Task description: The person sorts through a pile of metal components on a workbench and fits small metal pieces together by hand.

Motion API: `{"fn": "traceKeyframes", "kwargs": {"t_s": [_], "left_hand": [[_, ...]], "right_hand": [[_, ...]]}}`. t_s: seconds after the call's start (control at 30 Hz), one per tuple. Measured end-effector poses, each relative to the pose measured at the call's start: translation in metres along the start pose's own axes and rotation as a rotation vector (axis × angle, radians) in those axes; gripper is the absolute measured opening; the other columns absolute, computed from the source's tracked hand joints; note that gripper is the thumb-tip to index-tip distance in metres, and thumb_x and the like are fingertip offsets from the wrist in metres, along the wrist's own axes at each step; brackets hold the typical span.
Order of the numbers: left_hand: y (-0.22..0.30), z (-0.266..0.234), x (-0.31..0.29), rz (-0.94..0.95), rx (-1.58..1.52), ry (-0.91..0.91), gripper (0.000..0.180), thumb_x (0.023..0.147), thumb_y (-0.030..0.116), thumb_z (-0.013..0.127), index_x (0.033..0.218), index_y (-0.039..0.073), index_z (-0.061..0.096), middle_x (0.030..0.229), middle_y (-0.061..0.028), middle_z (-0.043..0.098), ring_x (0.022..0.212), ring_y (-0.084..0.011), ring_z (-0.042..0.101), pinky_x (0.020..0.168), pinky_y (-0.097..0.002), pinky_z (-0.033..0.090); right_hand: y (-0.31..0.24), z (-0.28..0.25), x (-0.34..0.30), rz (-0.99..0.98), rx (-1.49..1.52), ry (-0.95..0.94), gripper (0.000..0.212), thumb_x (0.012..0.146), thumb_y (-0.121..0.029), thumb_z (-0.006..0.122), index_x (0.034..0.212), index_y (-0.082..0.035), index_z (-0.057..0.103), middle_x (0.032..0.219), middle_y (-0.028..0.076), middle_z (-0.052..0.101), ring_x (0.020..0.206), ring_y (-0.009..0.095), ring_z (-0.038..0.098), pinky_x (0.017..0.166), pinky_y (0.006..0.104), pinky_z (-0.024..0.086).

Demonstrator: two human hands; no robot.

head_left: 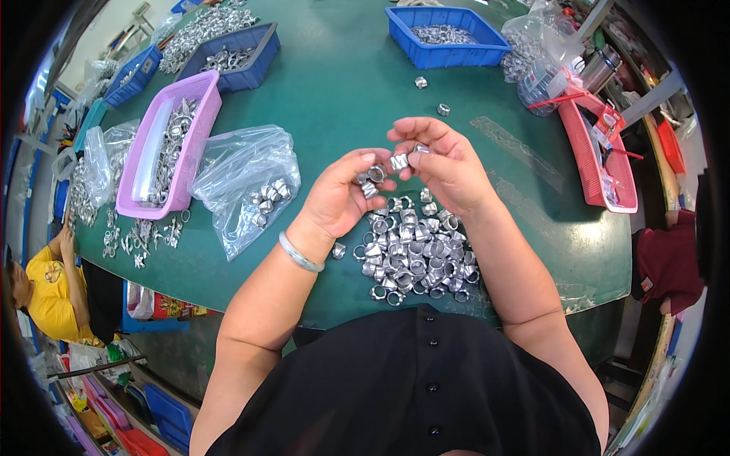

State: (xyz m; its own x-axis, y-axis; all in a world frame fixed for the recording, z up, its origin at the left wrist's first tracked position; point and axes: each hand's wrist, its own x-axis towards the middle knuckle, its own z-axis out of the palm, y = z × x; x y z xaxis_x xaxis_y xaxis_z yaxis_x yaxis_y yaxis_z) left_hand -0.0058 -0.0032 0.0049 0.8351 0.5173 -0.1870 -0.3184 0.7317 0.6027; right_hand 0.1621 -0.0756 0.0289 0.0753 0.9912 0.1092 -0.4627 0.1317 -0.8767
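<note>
My left hand is curled around a few silver metal rings, held by the thumb and fingers. Close to its right, my right hand pinches silver rings between thumb and fingers. Both hands are raised just beyond a heap of similar rings on the green table. A lone ring lies by my left wrist, which wears a pale bangle. Two more rings rest on the table past my right hand.
To the left lie a clear plastic bag with rings inside and a pink basket of metal parts. Blue bins stand at the far side. At right is a red basket. A person in yellow sits at left.
</note>
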Motion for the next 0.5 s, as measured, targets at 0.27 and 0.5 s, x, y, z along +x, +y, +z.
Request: {"fn": "traceKeyframes", "kwargs": {"t_s": [0.27,0.5], "left_hand": [[-0.0047,0.0029,0.0002,0.007,0.290,0.079,0.026,0.091,0.027,0.051,0.104,0.006,0.055,0.084,-0.0020,0.059,0.069,-0.0108,0.056,0.056,-0.0223,0.044],[-0.0030,0.0015,0.0020,-0.057,0.038,0.022,0.033,0.091,0.030,0.048,0.112,0.005,0.052,0.086,-0.0048,0.059,0.069,-0.0132,0.056,0.055,-0.0224,0.045]], "right_hand": [[0.0020,0.0072,-0.0007,-0.047,-0.120,-0.063,0.034,0.078,0.007,0.048,0.112,0.004,0.050,0.108,0.011,0.053,0.091,0.016,0.055,0.074,0.0274,0.049],[-0.0047,0.0080,-0.0011,-0.030,-0.044,-0.005,0.034,0.077,0.008,0.048,0.111,0.004,0.050,0.111,0.013,0.052,0.098,0.020,0.055,0.076,0.0308,0.050]]}}
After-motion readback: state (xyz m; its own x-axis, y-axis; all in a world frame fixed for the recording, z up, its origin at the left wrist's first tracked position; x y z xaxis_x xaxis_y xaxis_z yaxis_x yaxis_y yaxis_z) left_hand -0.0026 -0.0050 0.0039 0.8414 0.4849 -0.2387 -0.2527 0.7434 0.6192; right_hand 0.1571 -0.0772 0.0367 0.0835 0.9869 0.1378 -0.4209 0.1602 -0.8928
